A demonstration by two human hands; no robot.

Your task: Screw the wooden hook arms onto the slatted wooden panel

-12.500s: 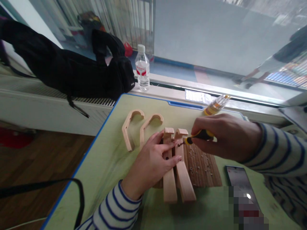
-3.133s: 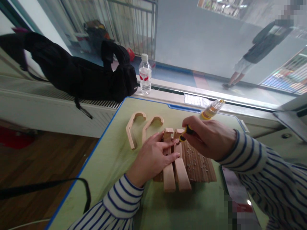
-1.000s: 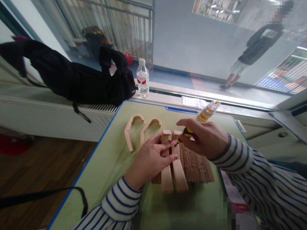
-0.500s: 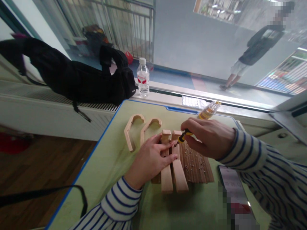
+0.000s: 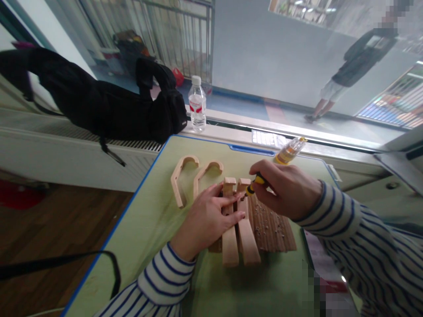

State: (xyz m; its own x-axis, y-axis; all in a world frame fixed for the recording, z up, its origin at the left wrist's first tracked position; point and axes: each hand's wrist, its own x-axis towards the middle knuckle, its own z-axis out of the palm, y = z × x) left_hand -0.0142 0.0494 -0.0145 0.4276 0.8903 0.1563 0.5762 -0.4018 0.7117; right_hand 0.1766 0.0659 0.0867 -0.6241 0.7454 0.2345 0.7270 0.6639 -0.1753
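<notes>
Two pale wooden bars (image 5: pixel 238 237) lie side by side on the green table (image 5: pixel 152 229), over a brown slatted board (image 5: pixel 274 229). My left hand (image 5: pixel 206 220) lies flat on the left bar with fingers spread, pressing it down. My right hand (image 5: pixel 286 191) is closed round a black and yellow screwdriver (image 5: pixel 254 186), whose tip points at the right bar's far end. Small screws lie scattered on the slatted board.
Two curved wooden hooks (image 5: pixel 194 176) lie further left on the table. A second screwdriver (image 5: pixel 291 150), a water bottle (image 5: pixel 197 104) and a black bag (image 5: pixel 102 103) rest by the window sill. A phone (image 5: pixel 325 273) lies at the lower right. A person stands outside the window.
My right hand has shifted slightly and regripped the screwdriver at the same spot on the bar. My left hand stays pressed on the wood.
</notes>
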